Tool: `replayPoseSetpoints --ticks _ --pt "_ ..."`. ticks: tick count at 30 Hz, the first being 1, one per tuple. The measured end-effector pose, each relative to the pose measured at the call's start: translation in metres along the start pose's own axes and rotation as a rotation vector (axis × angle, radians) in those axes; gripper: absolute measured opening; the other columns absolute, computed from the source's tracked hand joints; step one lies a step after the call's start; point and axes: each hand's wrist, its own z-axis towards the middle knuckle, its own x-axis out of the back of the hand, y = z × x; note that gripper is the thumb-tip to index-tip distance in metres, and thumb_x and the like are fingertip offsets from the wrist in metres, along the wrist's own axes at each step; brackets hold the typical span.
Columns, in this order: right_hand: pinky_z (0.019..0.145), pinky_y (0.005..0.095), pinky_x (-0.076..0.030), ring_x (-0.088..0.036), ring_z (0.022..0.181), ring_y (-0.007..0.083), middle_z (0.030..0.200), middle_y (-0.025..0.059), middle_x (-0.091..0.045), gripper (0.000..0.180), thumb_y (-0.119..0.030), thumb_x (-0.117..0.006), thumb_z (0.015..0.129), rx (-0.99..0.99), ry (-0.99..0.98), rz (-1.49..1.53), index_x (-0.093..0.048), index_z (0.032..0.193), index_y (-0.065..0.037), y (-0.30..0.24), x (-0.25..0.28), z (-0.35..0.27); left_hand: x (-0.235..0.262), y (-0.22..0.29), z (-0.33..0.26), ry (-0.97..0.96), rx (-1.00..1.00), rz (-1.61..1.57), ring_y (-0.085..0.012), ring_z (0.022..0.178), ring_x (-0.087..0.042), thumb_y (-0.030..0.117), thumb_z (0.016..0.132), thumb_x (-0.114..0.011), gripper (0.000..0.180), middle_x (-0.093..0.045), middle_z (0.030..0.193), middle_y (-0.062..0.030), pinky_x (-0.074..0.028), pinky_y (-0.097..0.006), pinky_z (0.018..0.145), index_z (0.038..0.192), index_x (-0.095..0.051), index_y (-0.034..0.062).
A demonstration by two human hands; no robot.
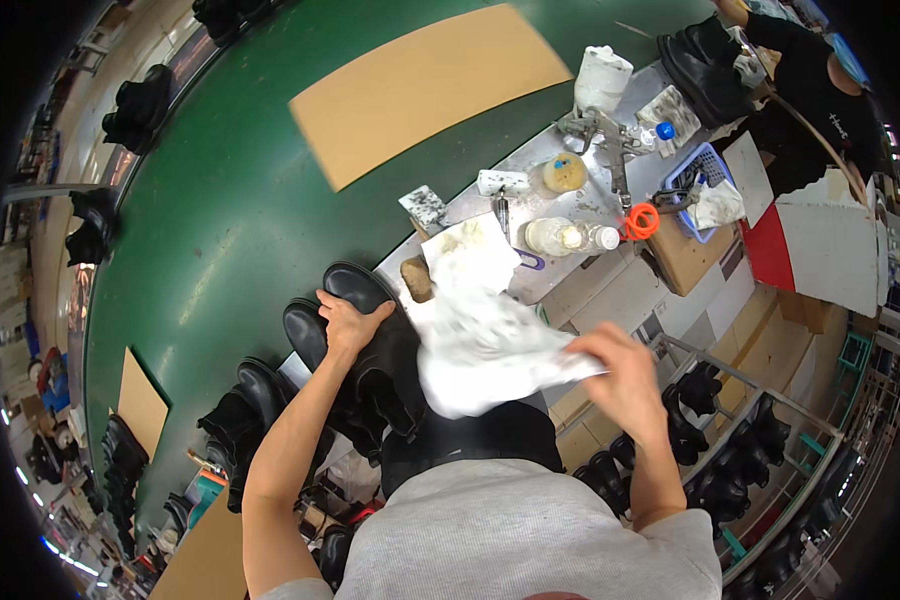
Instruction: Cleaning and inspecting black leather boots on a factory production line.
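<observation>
My left hand [346,325] is closed around the front part of a black boot [360,287], its fingers spread over the toe and side. A second black boot [305,330] lies against it on the left. On the right, my right hand [622,378] pinches one edge of a white cloth [490,350]. The cloth is spread out and blurred by motion, in front of my waist and beside the boots. A brown block [416,280], perhaps a brush or sponge, sits just beyond the boots.
Bottles [560,237], a yellowish jar [564,173], a white roll [603,78] and a blue basket [708,170] stand on the metal bench. A cardboard sheet [430,90] lies on the green belt [220,220]. Racked boots [730,470] stand right. Another person [820,110] works far right.
</observation>
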Motion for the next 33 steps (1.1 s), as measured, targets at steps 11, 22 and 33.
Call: replayPoseSetpoints --ticks 11,22,33 --pt "0.041 0.0190 -0.027 -0.036 0.048 0.0064 0.064 0.0016 -0.042 0.028 -0.009 -0.042 0.090 -0.201 0.577 1.407 -0.049 0.117 -0.008 0.094 -0.011 -0.022 0.045 0.019 0.091 0.408 -0.306 0.322 -0.0450 0.132 -0.023 0.059 0.081 -0.054 0.088 -0.019 0.145 -0.0273 -0.029 -0.059 0.100 0.148 -0.007 0.0263" --pt "0.075 0.0232 -0.051 -0.060 0.089 0.0104 0.107 0.0058 -0.060 0.045 -0.012 -0.053 0.093 -0.291 0.426 0.929 -0.042 0.136 -0.007 0.154 0.018 0.066 0.019 0.028 0.192 0.116 -0.085 0.322 -0.0619 0.130 0.001 0.068 0.085 -0.035 0.073 0.009 0.153 -0.0176 -0.016 -0.074 0.096 0.145 -0.001 0.0436" --pt "0.094 0.0414 -0.039 -0.051 0.106 0.0316 0.112 0.0184 -0.056 0.050 0.001 -0.057 0.081 0.254 0.653 -0.433 -0.041 0.129 0.001 0.176 -0.048 -0.011 0.049 0.053 0.165 0.344 -0.305 0.050 -0.0504 0.129 -0.027 0.053 0.084 -0.050 0.084 -0.026 0.144 -0.0280 -0.027 -0.060 0.102 0.144 -0.017 0.0050"
